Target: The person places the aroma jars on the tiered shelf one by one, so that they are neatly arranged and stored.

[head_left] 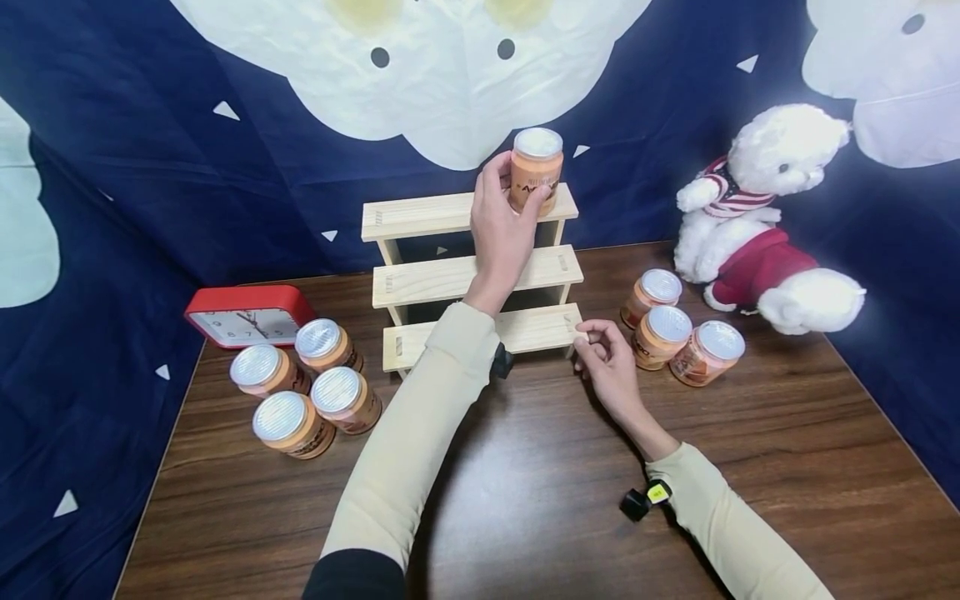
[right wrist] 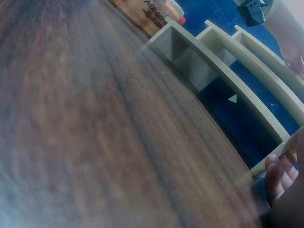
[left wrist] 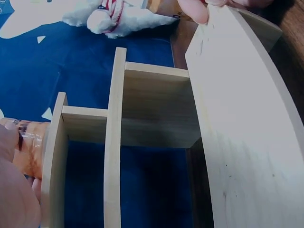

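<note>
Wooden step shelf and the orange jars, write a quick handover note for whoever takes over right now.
Left hand grips one orange jar, standing it at the right end of the top step of the wooden step shelf.
Right hand pinches the right end of the bottom step, steadying it.
Done: no jar released on the shelf yet; the middle and bottom steps carry none.
Left: four jars on the table beside the red clock, three jars by the plush bear.
</note>
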### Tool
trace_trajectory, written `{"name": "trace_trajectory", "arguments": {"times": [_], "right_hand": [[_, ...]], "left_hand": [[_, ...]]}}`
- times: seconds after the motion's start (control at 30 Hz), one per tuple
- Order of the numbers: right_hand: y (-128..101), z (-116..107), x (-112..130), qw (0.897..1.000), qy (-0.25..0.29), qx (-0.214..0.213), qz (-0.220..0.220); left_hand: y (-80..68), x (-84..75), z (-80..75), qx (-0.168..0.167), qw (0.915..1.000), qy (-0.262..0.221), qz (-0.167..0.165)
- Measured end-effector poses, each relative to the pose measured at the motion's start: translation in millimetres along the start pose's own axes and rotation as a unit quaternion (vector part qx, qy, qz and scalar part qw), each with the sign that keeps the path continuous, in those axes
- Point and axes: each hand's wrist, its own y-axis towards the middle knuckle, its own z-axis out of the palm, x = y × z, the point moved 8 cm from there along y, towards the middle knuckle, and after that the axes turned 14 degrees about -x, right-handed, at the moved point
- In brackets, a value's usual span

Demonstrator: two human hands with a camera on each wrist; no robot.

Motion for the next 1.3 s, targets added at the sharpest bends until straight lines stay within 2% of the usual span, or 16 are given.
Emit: {"name": "trace_trajectory", "arguments": {"times": [0.23,0.5,0.77,1.07,1.17,1.3], "right_hand": [[0.1,0.6,0.3,1.0,0.0,-0.001,-0.001],[0.1,-1.1,-0.3,1.0,-0.003,-0.002,0.002],[-0.2,0.3,-0.5,1.0,-0.003,0.002,0.0],[-0.7,1.1,-0.7,1.0,0.002,0.003,0.005],[-0.1,0.6,-1.2,1.0,0.002,0.001,0.008],[-0.5,0.7,-0.7,1.0,-0.006,0.002,0.009]], "left_hand": [[0.8,0.5,3.5,0.004,0.9999,-0.005,-0.011],[0.5,-0.1,6.4,0.005,1.0,-0.006,-0.005],[-0.7,1.7,4.3,0.012,0.9997,-0.009,-0.017],[-11.1,-3.8,-17.5,-0.03,0.9982,-0.034,-0.038],[-16.8,-9.3,-26.1,-0.04,0.9976,-0.044,-0.035],[-24.6,-19.7,-38.6,-0.052,0.9967,-0.062,-0.011]]}}
